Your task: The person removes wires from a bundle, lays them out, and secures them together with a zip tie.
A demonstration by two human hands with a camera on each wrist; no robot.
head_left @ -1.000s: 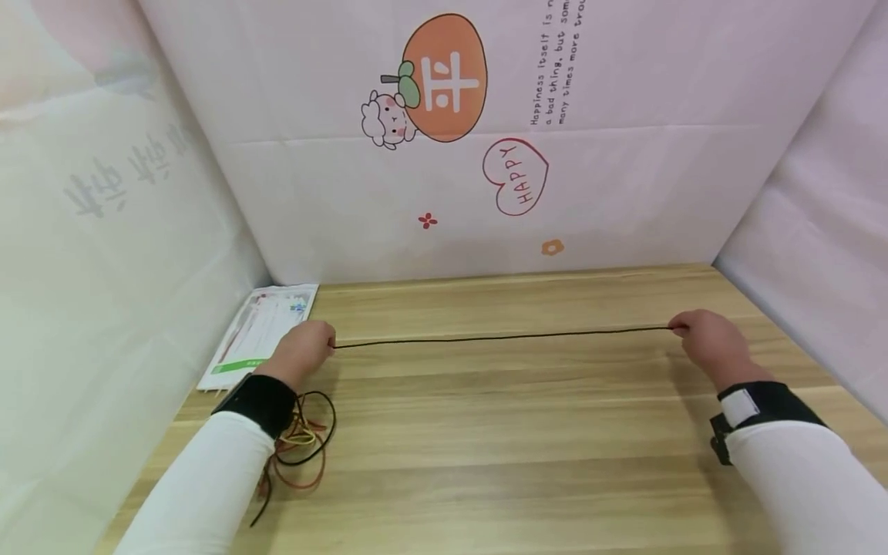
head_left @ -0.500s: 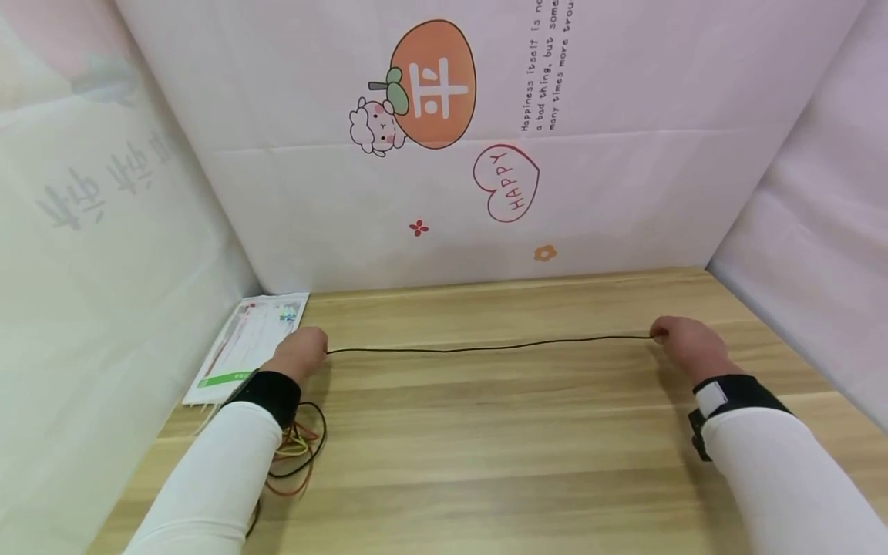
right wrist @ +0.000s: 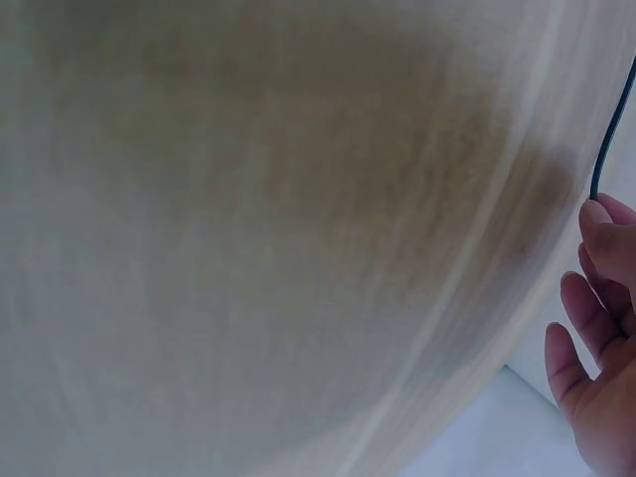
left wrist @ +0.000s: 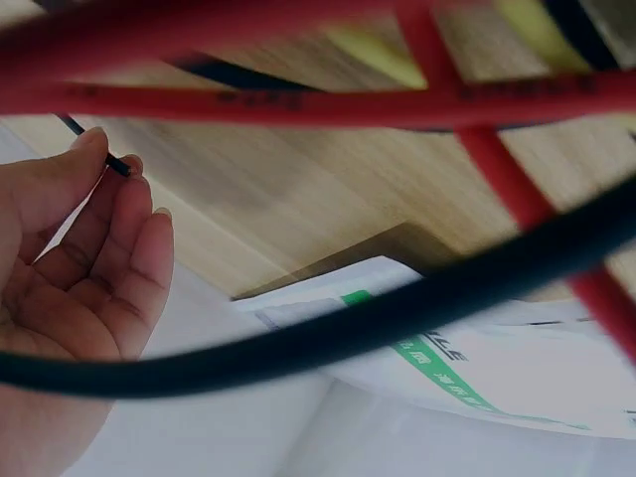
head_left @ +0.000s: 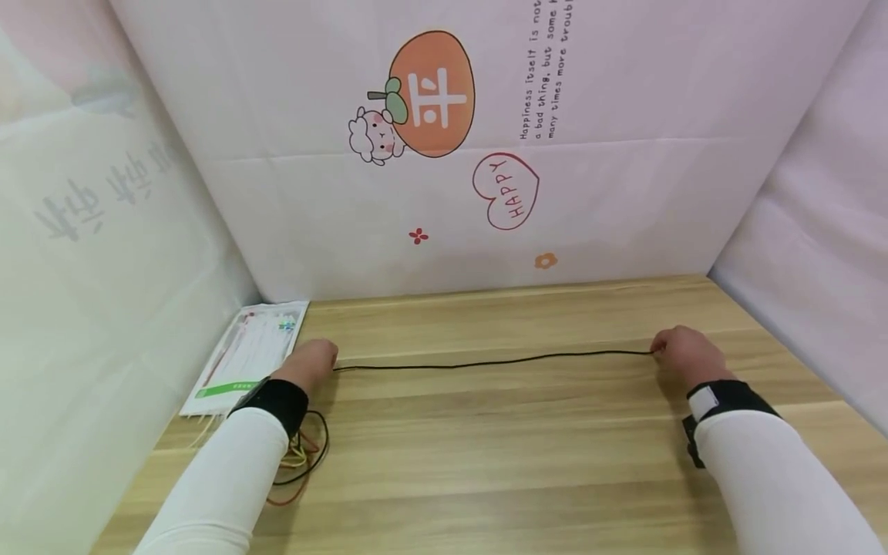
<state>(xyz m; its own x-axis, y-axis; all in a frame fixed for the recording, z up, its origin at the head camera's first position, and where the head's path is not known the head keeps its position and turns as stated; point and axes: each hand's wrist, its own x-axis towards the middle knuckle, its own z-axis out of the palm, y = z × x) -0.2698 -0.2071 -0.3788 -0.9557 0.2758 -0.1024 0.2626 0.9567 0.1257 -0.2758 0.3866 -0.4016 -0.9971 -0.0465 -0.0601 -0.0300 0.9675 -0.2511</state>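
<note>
A thin black wire [head_left: 454, 366] stretches nearly straight across the back part of the wooden table [head_left: 486, 470]. Its left end is pinched between the thumb and forefinger of my left hand [head_left: 314, 362]; the left wrist view shows the cut tip of the black wire [left wrist: 119, 165] at those fingertips. My right hand [head_left: 688, 356] pinches the other end. In the right wrist view the black wire [right wrist: 609, 134] runs up from the thumb of the right hand [right wrist: 604, 298], whose other fingers are loosely bent.
Loose red, yellow and black wires [head_left: 321, 455] lie in a tangle beside the left forearm, partly hidden by it. A white printed packet [head_left: 243, 354] rests at the back left. White printed cloth walls [head_left: 347, 231] bound the table at the back and sides.
The right hand has moved a little to the left, toward the left hand. The black wire, earlier almost taut, now runs in a slight wave between both hands, lower in the view.
</note>
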